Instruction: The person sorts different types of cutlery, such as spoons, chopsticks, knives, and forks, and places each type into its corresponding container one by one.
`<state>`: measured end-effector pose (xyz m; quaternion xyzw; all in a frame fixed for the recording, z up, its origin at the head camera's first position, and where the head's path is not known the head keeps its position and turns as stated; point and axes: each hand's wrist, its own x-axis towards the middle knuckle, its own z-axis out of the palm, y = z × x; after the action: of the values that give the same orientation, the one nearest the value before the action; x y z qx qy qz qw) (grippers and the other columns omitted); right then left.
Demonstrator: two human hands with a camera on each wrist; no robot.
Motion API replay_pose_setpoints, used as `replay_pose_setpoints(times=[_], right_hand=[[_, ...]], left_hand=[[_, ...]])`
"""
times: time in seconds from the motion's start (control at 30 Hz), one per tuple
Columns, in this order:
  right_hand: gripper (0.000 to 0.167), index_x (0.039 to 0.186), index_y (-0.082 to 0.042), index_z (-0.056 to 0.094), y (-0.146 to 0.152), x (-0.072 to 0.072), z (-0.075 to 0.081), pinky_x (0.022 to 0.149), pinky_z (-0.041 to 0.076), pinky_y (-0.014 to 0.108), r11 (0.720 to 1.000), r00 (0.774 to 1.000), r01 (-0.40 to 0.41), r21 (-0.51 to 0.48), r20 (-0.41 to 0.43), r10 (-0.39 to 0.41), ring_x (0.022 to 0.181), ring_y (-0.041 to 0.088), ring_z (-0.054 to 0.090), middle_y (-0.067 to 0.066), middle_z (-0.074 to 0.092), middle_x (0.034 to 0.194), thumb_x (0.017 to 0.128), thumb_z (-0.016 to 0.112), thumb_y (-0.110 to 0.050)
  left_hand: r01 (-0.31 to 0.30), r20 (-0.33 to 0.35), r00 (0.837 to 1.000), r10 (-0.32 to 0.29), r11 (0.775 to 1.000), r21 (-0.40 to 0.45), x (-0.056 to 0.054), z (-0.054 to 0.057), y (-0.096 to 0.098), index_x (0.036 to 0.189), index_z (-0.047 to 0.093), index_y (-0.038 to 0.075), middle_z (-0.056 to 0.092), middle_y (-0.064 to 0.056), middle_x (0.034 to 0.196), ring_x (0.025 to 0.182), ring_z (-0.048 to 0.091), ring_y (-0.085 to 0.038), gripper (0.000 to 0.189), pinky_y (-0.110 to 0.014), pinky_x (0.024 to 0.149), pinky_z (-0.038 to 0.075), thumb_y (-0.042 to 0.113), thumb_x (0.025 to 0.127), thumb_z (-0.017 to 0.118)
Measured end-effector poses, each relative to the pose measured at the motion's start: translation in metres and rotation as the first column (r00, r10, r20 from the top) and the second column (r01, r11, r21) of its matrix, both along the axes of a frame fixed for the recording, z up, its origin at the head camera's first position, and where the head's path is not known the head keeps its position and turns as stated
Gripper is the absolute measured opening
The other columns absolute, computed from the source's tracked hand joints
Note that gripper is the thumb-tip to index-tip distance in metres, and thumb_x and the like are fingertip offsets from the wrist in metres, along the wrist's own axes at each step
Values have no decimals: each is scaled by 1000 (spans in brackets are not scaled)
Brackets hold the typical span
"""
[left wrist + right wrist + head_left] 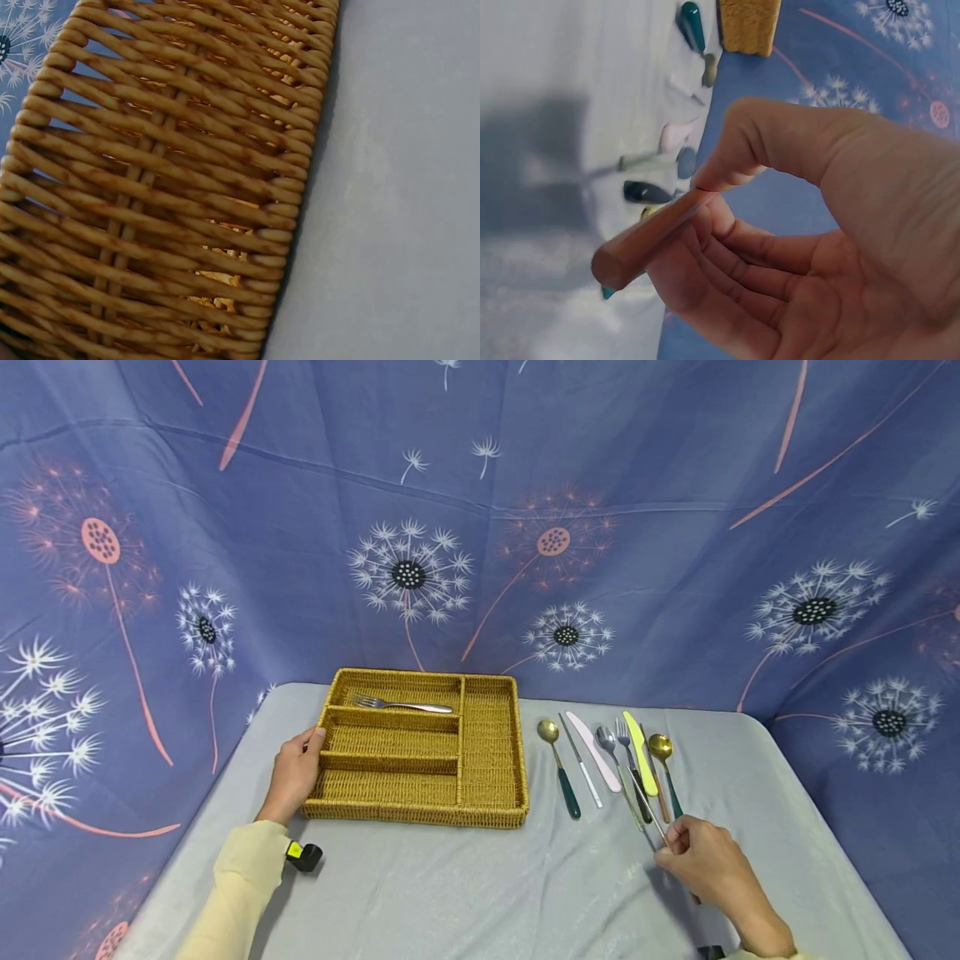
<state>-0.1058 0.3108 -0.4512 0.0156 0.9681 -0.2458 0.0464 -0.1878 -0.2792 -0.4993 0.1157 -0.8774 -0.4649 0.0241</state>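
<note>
My left hand (294, 772) holds the left side of a wicker cutlery tray (491, 817), whose woven wall (165, 187) fills much of the left wrist view. A silver fork (412, 705) lies in the tray's back left compartment. My right hand (708, 864) pinches a slim piece of cutlery by its brown handle (649, 240) between thumb and fingers. From the hand its thin shaft (651, 810) slants up and left over the other cutlery; I cannot tell what kind its head is.
Right of the tray lie a gold spoon with green handle (566, 789), a white-handled utensil (588, 781), a pink knife (596, 756), a silver spoon (606, 739), a black-handled fork (624, 735), a yellow knife (640, 756) and another gold spoon (660, 746). Patterned blue cloth (480, 485) hangs behind the table.
</note>
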Motion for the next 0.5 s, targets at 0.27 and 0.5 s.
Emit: replay_pose_setpoints(times=[0.27,0.5], right_hand=[[16,81,-11,62,-17,-6,8,54,41,27,996,995,-85,-21,-46,84,62,13,53,-4,58,69,76,75,-5],[16,82,-12,61,-32,-12,14,53,40,26,989,987,-148,-15,-72,147,61,12,51,-5,56,69,76,74,-3]], left_hand=[[6,3,1000,-6,1000,10,0,0,0,166,35,0,41,-31,164,154,36,-48,67,-62,127,30,47,118,31],[-1,3,1000,1,1000,12,-1,0,-1,165,36,-3,41,-31,164,155,34,-48,67,-62,128,28,45,118,32]])
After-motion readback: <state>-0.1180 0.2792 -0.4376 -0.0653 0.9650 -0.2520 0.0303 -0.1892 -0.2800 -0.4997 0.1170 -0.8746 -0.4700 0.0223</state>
